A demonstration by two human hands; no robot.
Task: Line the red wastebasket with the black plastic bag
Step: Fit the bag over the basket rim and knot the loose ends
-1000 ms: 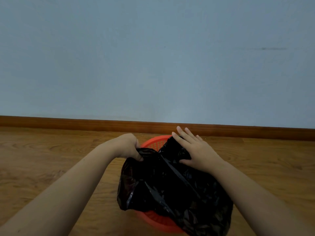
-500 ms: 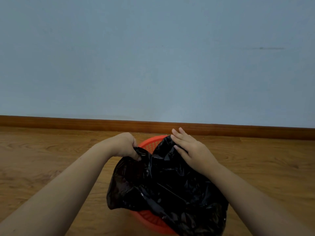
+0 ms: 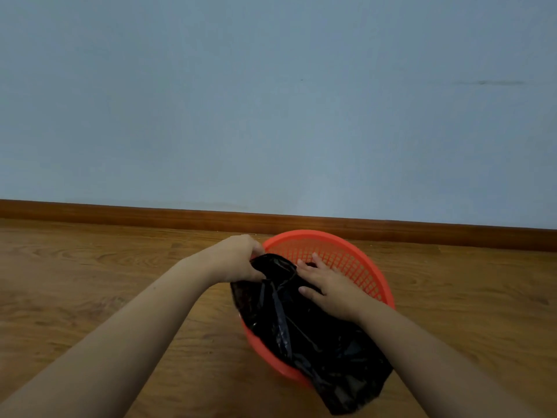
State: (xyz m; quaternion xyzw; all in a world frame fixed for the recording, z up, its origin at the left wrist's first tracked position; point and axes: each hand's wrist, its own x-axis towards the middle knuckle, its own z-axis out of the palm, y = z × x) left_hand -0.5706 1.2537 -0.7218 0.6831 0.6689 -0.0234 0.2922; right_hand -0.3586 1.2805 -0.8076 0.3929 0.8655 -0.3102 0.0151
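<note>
Nearest: both bare forearms come in from the bottom edge, left forearm (image 3: 120, 342) from the lower left, right forearm (image 3: 437, 351) from the lower right.

Black bag (image 3: 301, 327): crumpled, not spread out. Near end hangs out over the near rim of the red wastebasket (image 3: 375, 268), on the right side. The rest lies across the opening and covers the near and left part of it. Far-right inner wall of the wastebasket is bare, lattice visible. Far and right rim uncovered.

Left grip (image 3: 238, 260): fingers curled, clenched on the far-left edge of the bag, right at the left rim of the wastebasket.

Right grip (image 3: 328, 285): released, fingers nearly straight and spread, palm down flat on the bag, inside the opening. Fingertips point toward the far wall of the wastebasket. Not pinching anything that I can see.

The two grips are close together, bag top edge bunched between them.

Wastebasket stands on a wooden floor (image 3: 90, 282), near the brown baseboard (image 3: 120, 211). Behind that, plain pale blue wall (image 3: 271, 101), faint dark mark (image 3: 494, 82) on its upper right.
</note>
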